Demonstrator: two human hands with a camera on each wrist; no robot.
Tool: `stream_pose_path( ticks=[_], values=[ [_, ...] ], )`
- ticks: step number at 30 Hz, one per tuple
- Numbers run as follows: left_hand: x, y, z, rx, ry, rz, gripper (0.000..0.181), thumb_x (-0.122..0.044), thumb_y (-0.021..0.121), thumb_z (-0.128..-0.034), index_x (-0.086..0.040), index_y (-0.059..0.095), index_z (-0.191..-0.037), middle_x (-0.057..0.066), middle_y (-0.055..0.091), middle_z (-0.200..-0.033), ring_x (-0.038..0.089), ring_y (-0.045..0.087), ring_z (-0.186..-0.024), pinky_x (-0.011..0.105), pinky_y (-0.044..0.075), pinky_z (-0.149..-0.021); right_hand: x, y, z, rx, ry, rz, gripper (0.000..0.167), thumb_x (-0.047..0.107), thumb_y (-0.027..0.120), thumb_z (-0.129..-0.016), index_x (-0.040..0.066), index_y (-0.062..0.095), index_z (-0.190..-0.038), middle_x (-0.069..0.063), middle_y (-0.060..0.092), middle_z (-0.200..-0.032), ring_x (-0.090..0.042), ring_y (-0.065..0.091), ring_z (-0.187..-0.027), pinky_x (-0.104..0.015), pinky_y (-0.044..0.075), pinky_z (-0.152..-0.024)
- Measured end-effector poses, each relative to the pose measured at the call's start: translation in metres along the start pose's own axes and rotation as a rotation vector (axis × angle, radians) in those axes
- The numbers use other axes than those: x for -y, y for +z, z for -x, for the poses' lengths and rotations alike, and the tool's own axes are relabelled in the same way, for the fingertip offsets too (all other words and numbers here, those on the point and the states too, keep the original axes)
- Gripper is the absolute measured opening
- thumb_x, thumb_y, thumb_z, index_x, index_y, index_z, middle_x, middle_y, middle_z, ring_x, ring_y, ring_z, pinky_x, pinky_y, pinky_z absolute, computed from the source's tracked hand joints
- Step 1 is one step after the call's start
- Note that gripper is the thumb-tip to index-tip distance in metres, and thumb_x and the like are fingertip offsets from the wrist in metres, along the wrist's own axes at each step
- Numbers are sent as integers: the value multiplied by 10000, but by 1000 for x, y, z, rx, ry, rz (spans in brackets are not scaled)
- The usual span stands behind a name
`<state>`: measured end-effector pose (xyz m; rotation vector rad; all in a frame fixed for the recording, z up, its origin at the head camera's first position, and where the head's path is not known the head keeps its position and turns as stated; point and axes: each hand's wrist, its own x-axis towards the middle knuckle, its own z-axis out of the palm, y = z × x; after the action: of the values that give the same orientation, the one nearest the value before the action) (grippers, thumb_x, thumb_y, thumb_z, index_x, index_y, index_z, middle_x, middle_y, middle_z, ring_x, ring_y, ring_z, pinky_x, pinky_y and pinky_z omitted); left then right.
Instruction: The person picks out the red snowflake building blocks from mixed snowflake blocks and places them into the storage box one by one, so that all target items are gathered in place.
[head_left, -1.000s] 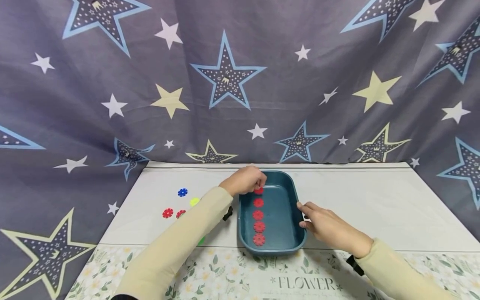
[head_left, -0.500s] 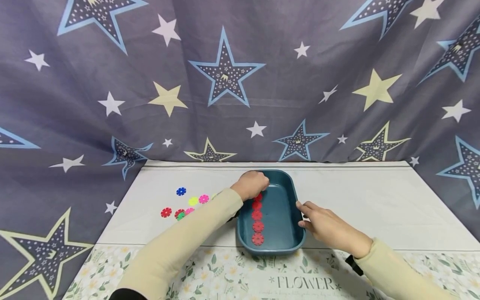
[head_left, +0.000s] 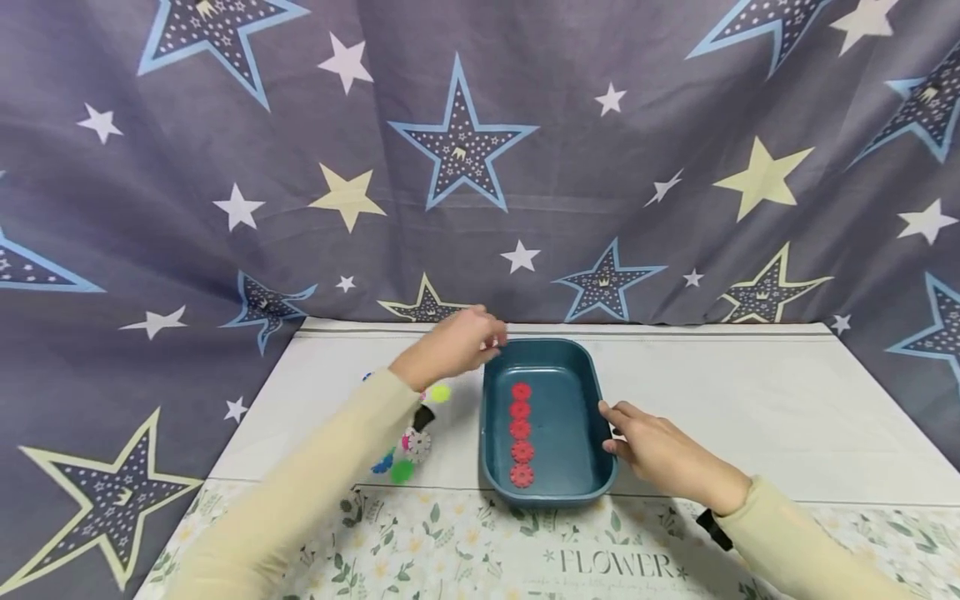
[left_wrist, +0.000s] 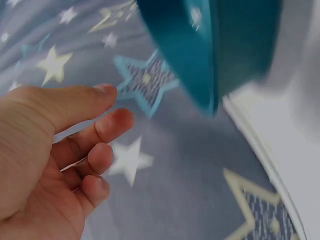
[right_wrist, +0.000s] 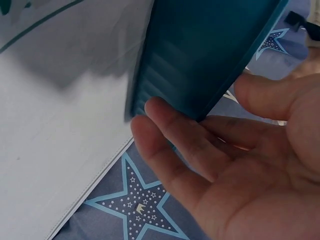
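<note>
A dark teal tray [head_left: 568, 433] stands on the white table, with several red notched plastic discs [head_left: 521, 429] lined up in a column along the left side of its floor. My left hand [head_left: 459, 343] hovers by the tray's far left corner; in the left wrist view its fingers are loosely bent and nothing is between them. Against the tray's right wall rest the fingertips of my right hand [head_left: 660, 450]. In the right wrist view those fingers are extended along the outer wall. My left forearm hides part of the discs on the table.
Left of the tray lie loose discs, among them a yellow one [head_left: 440, 392], a white one [head_left: 417, 446], a green one [head_left: 402, 472] and a blue one [head_left: 383, 463]. A star-printed curtain [head_left: 570, 200] hangs behind the table. Floral cloth [head_left: 420, 542] covers the front.
My left hand has let go of the farthest red disc in the column, risen out of the tray and moved left. The right hand stays at the tray's right side.
</note>
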<state>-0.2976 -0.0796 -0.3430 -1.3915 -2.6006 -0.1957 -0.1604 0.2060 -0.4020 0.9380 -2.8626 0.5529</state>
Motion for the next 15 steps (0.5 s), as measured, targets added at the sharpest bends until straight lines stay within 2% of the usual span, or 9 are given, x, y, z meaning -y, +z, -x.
stream_pose_path(
  ticks=[4, 6, 7, 9, 13, 15],
  values=[
    [16, -19, 42, -60, -57, 28, 102, -73, 736, -806, -95, 704, -900, 11, 665, -851, 172, 571, -800, 323, 464, -778, 1, 0, -2, -1, -12, -5, 462, 97, 640, -901, -132, 492, -1274, -140, 573, -1026, -250, 635, -827, -314, 503, -641],
    [23, -24, 64, -61, -104, 44, 117, -87, 742, -809, -107, 709, -920, 8, 660, -860, 177, 559, -812, 324, 465, -737, 0, 0, -2, 2, -13, -11, 463, 101, 641, -901, -132, 493, -1273, -138, 574, -1031, -266, 637, -858, -323, 506, -652],
    [26, -25, 74, -56, -130, 47, 124, -92, 743, -811, -110, 712, -930, 5, 658, -858, 184, 565, -814, 340, 463, -785, 0, -1, -2, 4, -10, -13, 465, 104, 640, -901, -133, 492, -1273, -136, 575, -1032, -270, 637, -871, -327, 507, -657],
    [31, -24, 94, -47, -171, 52, 142, -102, 746, -811, -108, 713, -950, -2, 647, -839, 180, 564, -806, 357, 460, -799, 0, -1, -2, 11, -3, -18, 469, 109, 638, -903, -133, 489, -1276, -135, 575, -1038, -274, 635, -892, -329, 507, -661],
    [38, -15, 132, 26, -291, 73, 199, -120, 752, -811, -97, 710, -1004, 10, 641, -852, 195, 570, -833, 375, 461, -804, 1, -2, -1, 19, 1, -23, 472, 107, 635, -905, -138, 484, -1278, -132, 574, -1034, -277, 633, -905, -318, 504, -653],
    [41, -10, 152, 69, -360, 92, 229, -108, 758, -803, -84, 709, -1026, 26, 635, -859, 214, 563, -848, 370, 465, -740, 1, -2, -2, 21, -5, -24, 473, 106, 635, -905, -139, 482, -1279, -131, 574, -1032, -277, 634, -901, -312, 501, -645]
  ],
)
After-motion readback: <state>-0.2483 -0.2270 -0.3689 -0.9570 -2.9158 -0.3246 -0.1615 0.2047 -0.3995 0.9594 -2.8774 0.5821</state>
